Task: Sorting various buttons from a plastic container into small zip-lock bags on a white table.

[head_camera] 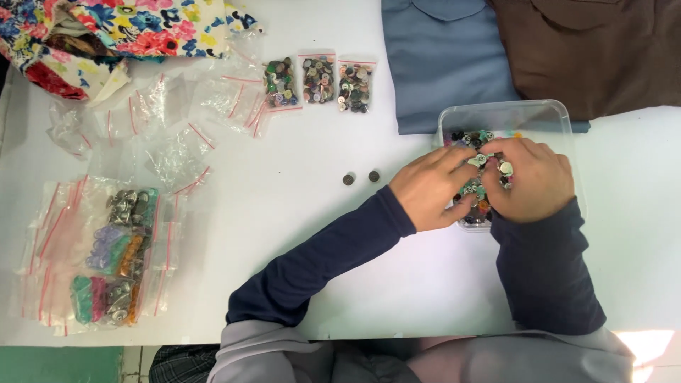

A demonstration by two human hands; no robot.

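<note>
Both hands sit in the clear tub, over the heap of mixed buttons. Left hand: fingers curled, tips pressed down among the buttons; I cannot tell if anything is pinched. Right hand: fingers bunched together over the heap, a pale button at the tips; whether they grip it or merely touch it I cannot tell.

Risks, as I judge them:
- The tub is light and shallow. A sideways push from either hand could slide it or tip its near wall, and buttons would spill toward the near table edge below the wrists.
- Fingers lifting out crowded together could drag loose buttons over the rim.
- Two dark buttons lie loose just left of the left fingers. A sweep of the left sleeve could roll them off.
- The blue cloth and brown cloth lie beyond the fingertips, touching or under the far wall; buttons flicked that way could get lost in the folds.

Room: open table left of the left hand as far as the empty bags. Three filled bags lie beyond and left, well apart. Sorted bags lie far left. Right of the right hand, bare table to the frame edge. The near edge is close beneath the forearms, so little margin there.
</note>
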